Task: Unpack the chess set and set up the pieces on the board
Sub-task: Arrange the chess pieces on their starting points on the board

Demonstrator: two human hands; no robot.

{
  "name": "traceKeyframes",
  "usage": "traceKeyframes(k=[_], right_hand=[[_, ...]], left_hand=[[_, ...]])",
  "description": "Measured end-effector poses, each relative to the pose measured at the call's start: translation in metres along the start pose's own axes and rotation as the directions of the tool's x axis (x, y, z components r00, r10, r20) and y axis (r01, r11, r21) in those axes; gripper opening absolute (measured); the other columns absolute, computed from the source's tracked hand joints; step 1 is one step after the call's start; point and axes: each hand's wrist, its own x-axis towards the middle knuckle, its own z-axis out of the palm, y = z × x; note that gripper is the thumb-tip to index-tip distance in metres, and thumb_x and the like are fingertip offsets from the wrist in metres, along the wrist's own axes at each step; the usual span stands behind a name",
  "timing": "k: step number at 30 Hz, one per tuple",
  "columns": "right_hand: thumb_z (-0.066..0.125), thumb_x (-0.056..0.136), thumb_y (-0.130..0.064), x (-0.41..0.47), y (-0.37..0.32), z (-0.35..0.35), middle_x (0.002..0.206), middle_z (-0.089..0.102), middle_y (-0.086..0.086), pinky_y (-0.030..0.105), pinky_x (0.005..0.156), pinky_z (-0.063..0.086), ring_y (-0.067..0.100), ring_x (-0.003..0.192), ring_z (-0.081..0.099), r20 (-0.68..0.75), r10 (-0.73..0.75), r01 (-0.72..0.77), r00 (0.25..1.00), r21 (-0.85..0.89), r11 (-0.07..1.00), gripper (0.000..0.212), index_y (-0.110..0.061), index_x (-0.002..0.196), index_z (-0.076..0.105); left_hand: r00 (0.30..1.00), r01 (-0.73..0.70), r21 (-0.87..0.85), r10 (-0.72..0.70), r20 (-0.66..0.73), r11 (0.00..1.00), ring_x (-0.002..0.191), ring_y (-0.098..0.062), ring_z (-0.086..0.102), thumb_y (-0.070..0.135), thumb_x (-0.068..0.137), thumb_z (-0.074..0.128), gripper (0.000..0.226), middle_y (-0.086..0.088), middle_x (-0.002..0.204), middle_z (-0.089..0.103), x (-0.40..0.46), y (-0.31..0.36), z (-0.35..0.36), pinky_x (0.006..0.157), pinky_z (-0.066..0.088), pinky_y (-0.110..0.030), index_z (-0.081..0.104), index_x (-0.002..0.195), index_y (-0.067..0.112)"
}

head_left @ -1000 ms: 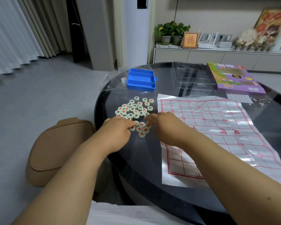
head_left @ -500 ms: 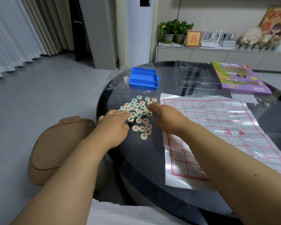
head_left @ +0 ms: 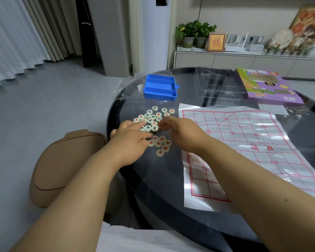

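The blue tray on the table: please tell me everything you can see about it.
The blue tray looks like moulded plastic, rectangular, with raised walls and inner ridges that split it into long compartments. All visible compartments hold nothing. It sits flat and upright on the dark round table, at the far left, partly on a sheet of clear plastic wrap. It lies beyond the loose pieces; neither hand touches it.

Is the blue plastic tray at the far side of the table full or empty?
Empty. The blue plastic tray shows only bare compartments; the round pale chess pieces lie loose on the table.
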Motion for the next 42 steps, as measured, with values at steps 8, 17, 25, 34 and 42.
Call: traceKeyframes(k=[8, 17, 25, 34, 42], right_hand=[[0.045, 0.091, -0.008, 0.006, 0.003, 0.010, 0.134, 0.055, 0.004, 0.033, 0.093, 0.046, 0.022, 0.117, 0.053, 0.060, 0.031, -0.025, 0.998, -0.098, 0.995, 0.047, -0.023, 0.135, 0.047], [0.046, 0.089, -0.005, 0.016, 0.005, 0.001, 0.135, 0.052, 0.006, 0.036, 0.094, 0.048, 0.025, 0.120, 0.051, -0.026, 0.083, -0.083, 0.996, 0.010, 0.997, 0.050, -0.023, 0.136, 0.046], [0.042, 0.086, -0.003, 0.015, 0.018, 0.006, 0.123, 0.061, 0.008, 0.043, 0.093, 0.048, 0.027, 0.113, 0.056, -0.025, 0.074, -0.076, 0.997, -0.104, 0.992, 0.042, -0.014, 0.125, 0.054], [0.044, 0.087, -0.006, 0.024, 0.009, 0.004, 0.135, 0.048, 0.002, 0.040, 0.105, 0.038, 0.021, 0.125, 0.044, 0.015, -0.019, 0.019, 1.000, 0.011, 1.000, 0.049, -0.023, 0.133, 0.048], [0.055, 0.088, -0.010, 0.023, 0.025, 0.000, 0.125, 0.052, 0.002, 0.031, 0.098, 0.031, 0.018, 0.119, 0.043, 0.043, -0.051, 0.059, 0.998, -0.213, 0.975, 0.043, -0.024, 0.129, 0.052]], left_hand=[[0.986, 0.045, 0.086, -0.058, 0.154, 0.995, 0.146, -0.007, -0.012, 0.055, 0.099, 0.013, 0.060, 0.014, 0.160, 0.001, 0.004, -0.007, 0.009, 0.118, -0.012, -0.046, 0.013, 0.153, 0.030], [0.994, 0.040, 0.034, -0.043, 0.105, 0.999, 0.145, -0.009, -0.018, 0.059, 0.095, 0.007, 0.061, 0.013, 0.161, -0.004, 0.009, -0.016, 0.014, 0.117, -0.013, -0.047, 0.008, 0.152, 0.037], [0.993, 0.049, 0.055, -0.054, 0.108, 0.997, 0.145, -0.011, -0.019, 0.061, 0.095, 0.007, 0.059, 0.011, 0.161, -0.004, 0.014, -0.013, 0.017, 0.116, -0.015, -0.046, 0.012, 0.150, 0.043], [0.994, -0.002, 0.053, -0.003, 0.108, 0.999, 0.144, -0.012, -0.024, 0.065, 0.090, 0.001, 0.063, 0.011, 0.161, -0.008, 0.019, -0.003, 0.022, 0.116, -0.015, -0.049, 0.026, 0.145, 0.048], [0.993, 0.027, 0.059, -0.034, 0.112, 0.998, 0.144, -0.012, -0.024, 0.067, 0.086, -0.003, 0.065, 0.012, 0.161, -0.007, 0.022, -0.007, 0.021, 0.116, -0.015, -0.049, 0.020, 0.145, 0.052]])
